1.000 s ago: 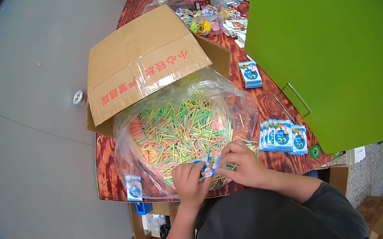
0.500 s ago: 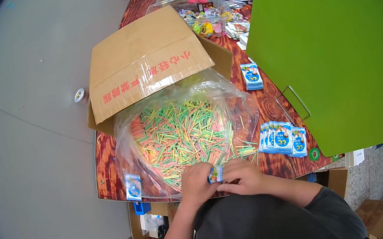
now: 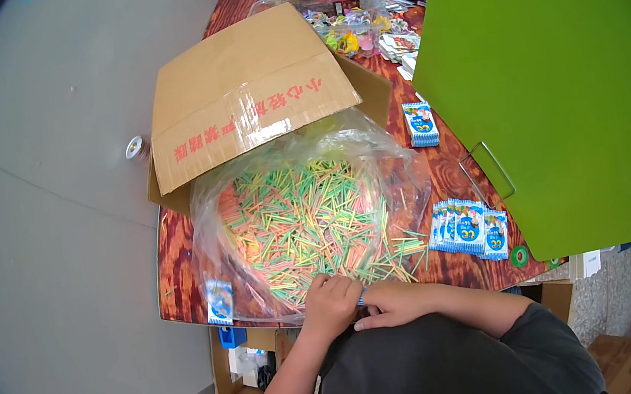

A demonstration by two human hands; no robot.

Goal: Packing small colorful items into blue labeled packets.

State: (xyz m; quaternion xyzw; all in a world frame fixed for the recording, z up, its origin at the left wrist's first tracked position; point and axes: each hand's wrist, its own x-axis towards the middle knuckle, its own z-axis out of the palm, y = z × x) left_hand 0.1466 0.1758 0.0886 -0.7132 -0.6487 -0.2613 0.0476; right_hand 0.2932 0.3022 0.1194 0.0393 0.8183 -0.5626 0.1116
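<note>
Hands meet at the near edge of the worktop (image 3: 441, 171), close to my body. My left hand (image 3: 330, 301) is curled into a loose fist, its fingers folded together over a small blue packet (image 3: 362, 297) of which only a sliver shows between the two hands. My right hand (image 3: 390, 307) lies flat beside it, fingers together and pointing left, touching the same packet; how firmly it pinches I cannot tell.

Just beyond my knuckles sits an open clear plastic bag (image 3: 212, 236) filled with thin coloured sticks (image 3: 303, 223) in green, orange, yellow and pink; some have spilled onto the wood to the right. One blue packet (image 3: 220, 301) lies at the bag's left corner, a fanned row of blue packets (image 3: 469, 228) lies to the right, and a stack of them (image 3: 420, 122) sits farther back. A cardboard box (image 3: 246, 102) with an open flap stands behind the bag, beside a large green board (image 3: 550, 83).
</note>
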